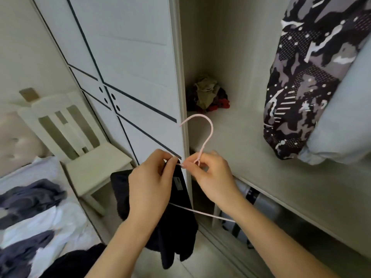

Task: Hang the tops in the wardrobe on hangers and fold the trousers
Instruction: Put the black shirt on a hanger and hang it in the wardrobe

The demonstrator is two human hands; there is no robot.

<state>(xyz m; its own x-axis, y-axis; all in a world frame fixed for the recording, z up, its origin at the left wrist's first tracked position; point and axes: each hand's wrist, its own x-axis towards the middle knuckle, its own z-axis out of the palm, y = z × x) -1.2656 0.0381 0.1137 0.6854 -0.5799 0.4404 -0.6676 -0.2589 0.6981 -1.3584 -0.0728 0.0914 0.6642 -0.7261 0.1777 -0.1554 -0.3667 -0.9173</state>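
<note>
A pale wardrobe shelf [261,163] is stretching out beyond the right hand [212,177], and a crumpled heap of clothes [207,95] is lying in its back corner, well beyond that hand. Far left of the left hand [148,189], a bed [66,219] is carrying dark grey garments [30,195] on light bedding; between them a white chair [96,165] is standing on the floor [204,265].

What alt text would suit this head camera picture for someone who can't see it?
The right hand pinches a pink hanger by its neck; the left hand pinches a black top on it, before an open wardrobe.
</note>
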